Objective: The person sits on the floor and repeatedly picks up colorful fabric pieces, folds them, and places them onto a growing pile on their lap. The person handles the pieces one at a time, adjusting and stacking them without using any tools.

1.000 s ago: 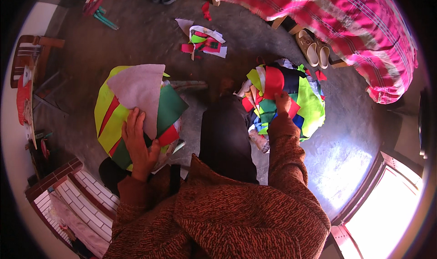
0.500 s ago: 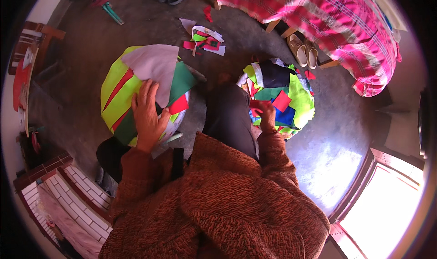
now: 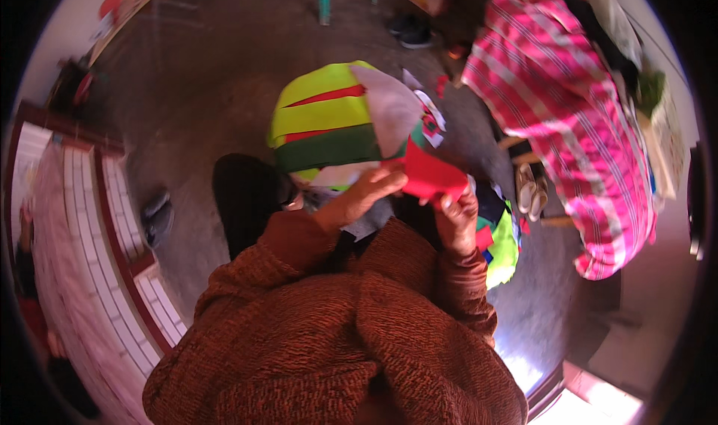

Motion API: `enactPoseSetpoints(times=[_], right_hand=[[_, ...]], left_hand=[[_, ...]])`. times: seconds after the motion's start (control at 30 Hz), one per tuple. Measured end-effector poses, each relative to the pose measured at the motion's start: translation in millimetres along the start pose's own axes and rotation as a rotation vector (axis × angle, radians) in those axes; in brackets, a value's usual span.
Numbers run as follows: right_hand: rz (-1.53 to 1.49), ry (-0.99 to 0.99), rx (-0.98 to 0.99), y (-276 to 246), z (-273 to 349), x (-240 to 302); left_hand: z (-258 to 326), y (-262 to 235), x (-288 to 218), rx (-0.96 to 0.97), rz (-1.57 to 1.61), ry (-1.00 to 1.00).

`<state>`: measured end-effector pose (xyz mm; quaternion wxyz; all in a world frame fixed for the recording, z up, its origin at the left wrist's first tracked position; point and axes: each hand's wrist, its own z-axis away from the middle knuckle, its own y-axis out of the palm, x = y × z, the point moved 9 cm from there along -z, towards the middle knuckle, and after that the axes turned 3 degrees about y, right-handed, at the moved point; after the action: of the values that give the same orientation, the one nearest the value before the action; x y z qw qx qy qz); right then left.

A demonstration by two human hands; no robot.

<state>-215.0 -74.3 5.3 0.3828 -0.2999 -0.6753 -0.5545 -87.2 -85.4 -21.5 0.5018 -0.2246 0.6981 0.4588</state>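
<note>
A red piece of cloth is stretched between my two hands in front of my lap. My left hand pinches its left edge with thumb and fingers. At its lower right edge, my right hand grips it, thumb on top. Just beyond my left hand sits a round heap overlaid with yellow-green cloth, red strips, a dark green strip and a pale grey piece. A second heap of mixed cloth scraps lies right of my right hand, partly hidden by it.
Small scraps lie on the floor behind the left heap. At the right, a pink checked cloth drapes over furniture, with pale shoes beside its legs. Dark shoes and a green-legged stool stand at the back.
My left hand has left the left heap and moved right to the red cloth. My right hand has lifted that cloth from over the right heap. The whole view has turned.
</note>
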Motion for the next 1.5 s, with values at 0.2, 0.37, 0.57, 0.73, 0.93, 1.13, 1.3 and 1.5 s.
enactPoseSetpoints(times=[0.2,0.37,0.57,0.73,0.93,1.13,1.3,1.5], right_hand=[[0.237,0.291,0.005,22,16,-47],[0.309,0.42,0.052,6,21,-74],[0.035,0.469,0.064,-4,20,-84],[0.063,0.479,0.063,-9,17,-87],[0.061,0.488,0.081,-9,15,-90],[0.076,0.499,0.053,-14,19,-90],[0.066,0.509,0.067,-9,16,-92],[0.067,0.46,0.074,-8,15,-81]], left_hand=[[32,-16,-5,-0.244,0.138,-0.032],[33,-44,-9,-0.318,-0.051,0.063],[18,-92,-56,-0.507,0.033,0.256],[-19,-112,-121,-0.55,0.051,0.405],[-55,-172,-75,-0.554,-0.249,0.17],[-40,-209,-14,-0.648,-0.268,-0.155],[-39,-213,-19,-0.674,-0.309,-0.12],[-42,-195,-29,-0.569,-0.412,-0.1]])
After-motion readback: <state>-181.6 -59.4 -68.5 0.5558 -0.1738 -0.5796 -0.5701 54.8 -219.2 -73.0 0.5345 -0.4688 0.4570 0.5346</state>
